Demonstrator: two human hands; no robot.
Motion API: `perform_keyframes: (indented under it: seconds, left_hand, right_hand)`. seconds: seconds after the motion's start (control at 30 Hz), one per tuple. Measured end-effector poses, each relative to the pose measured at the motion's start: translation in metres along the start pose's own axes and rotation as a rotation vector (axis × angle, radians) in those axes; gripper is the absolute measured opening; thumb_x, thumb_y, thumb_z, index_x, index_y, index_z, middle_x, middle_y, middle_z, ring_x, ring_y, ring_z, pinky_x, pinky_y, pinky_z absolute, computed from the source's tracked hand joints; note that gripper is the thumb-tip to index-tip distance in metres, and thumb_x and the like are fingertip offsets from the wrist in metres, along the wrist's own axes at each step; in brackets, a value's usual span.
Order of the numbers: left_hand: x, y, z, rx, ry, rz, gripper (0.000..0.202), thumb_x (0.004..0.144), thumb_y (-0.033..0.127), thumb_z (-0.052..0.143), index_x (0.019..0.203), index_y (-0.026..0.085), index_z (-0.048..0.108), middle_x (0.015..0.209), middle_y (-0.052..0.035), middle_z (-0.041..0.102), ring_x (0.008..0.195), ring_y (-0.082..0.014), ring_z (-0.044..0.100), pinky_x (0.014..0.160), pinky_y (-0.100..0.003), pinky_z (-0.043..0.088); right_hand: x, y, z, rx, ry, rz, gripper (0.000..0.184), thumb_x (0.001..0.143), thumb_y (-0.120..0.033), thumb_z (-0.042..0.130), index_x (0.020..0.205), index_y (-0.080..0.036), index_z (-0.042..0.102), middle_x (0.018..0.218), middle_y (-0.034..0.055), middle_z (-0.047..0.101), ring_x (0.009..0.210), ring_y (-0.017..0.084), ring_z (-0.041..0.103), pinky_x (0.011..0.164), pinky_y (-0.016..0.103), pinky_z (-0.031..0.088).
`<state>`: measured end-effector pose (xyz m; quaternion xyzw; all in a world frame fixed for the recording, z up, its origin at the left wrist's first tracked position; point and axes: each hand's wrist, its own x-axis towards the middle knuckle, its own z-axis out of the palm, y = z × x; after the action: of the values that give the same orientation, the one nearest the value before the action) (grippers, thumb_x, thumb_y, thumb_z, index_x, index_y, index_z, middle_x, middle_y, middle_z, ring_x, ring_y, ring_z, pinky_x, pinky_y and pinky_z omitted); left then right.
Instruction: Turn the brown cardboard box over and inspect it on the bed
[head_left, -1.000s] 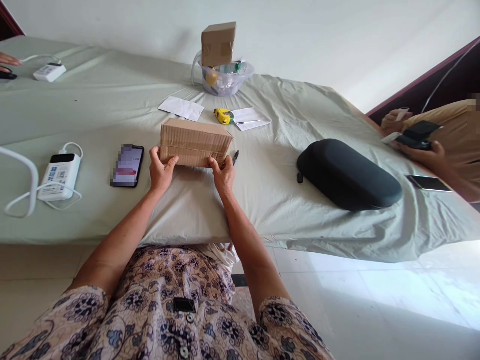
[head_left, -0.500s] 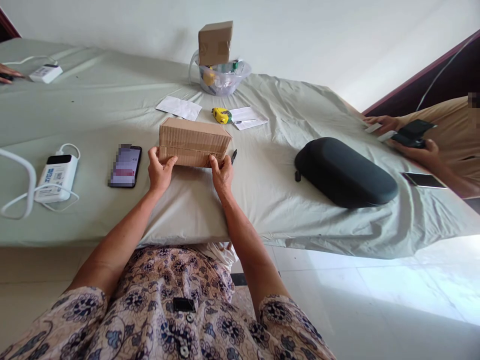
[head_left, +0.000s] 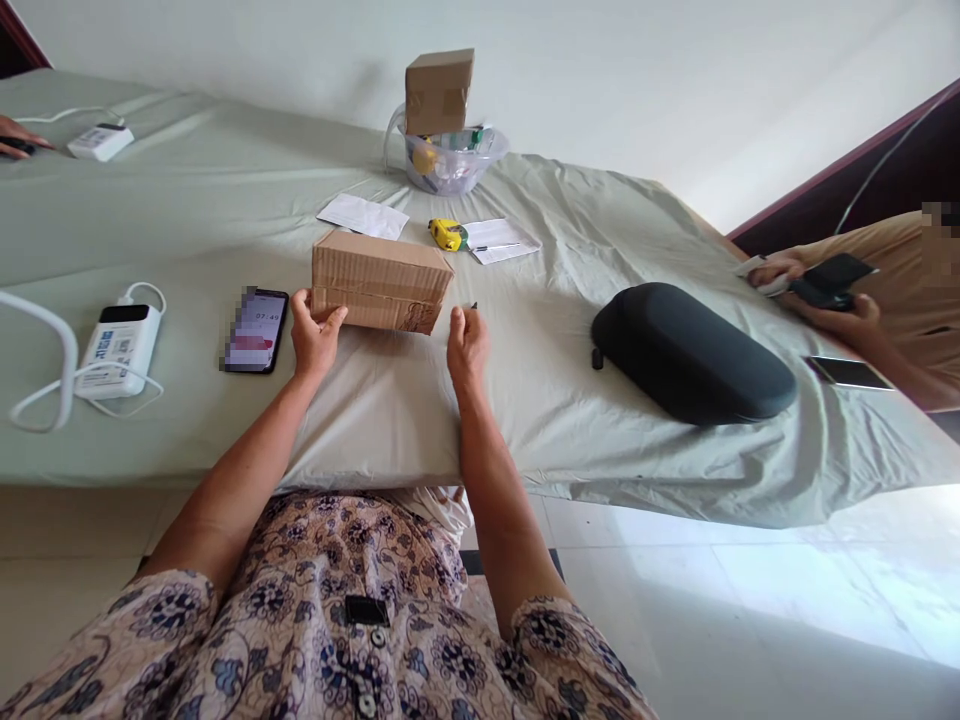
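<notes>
A brown cardboard box (head_left: 381,280) lies on the bed's grey-green sheet (head_left: 525,400) in front of me. My left hand (head_left: 315,335) grips its near left corner, thumb on the front face. My right hand (head_left: 466,345) is off the box, just right of its near right corner. Its fingers are curled down over a black pen (head_left: 473,306), of which only the tip shows.
Left of the box lie a phone (head_left: 255,330) and a white power bank (head_left: 120,345) with a looped cable. A black oval case (head_left: 694,350) sits to the right. Behind are papers (head_left: 362,215), a yellow tape measure (head_left: 448,234) and a clear bowl (head_left: 450,160) bearing a small box. A person at right holds a phone (head_left: 832,280).
My right hand left the box's right corner and moved right onto the pen. The left hand kept its hold, and the box shifted slightly left.
</notes>
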<state>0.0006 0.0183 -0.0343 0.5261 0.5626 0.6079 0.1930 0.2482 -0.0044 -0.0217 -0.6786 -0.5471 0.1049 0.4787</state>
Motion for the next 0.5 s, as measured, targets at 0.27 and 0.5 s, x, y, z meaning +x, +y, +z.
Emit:
perform_keyframes:
  seconds: [0.27,0.5]
  left_hand:
    - [-0.001,0.003,-0.001,-0.021,0.02,0.039,0.058,0.076,0.055,0.077,0.111,0.023,0.044,0.109,-0.009,0.066,0.095,-0.0233,0.07,0.084,-0.039,0.058]
    - [-0.001,-0.004,0.001,-0.053,0.001,0.016,0.059,0.077,0.058,0.076,0.113,0.023,0.044,0.111,-0.009,0.066,0.096,-0.0228,0.07,0.085,-0.038,0.058]
  right_hand:
    - [0.001,0.006,-0.019,-0.48,-0.173,0.159,0.036,0.09,-0.037,0.058,0.12,-0.025,0.073,0.122,0.0159,0.063,0.112,0.03,0.057,0.099,0.048,0.044]
    - [0.005,0.007,-0.011,-0.166,-0.108,0.142,0.033,0.088,-0.029,0.052,0.112,-0.018,0.071,0.092,0.0078,0.065,0.092,0.021,0.059,0.09,0.038,0.048]
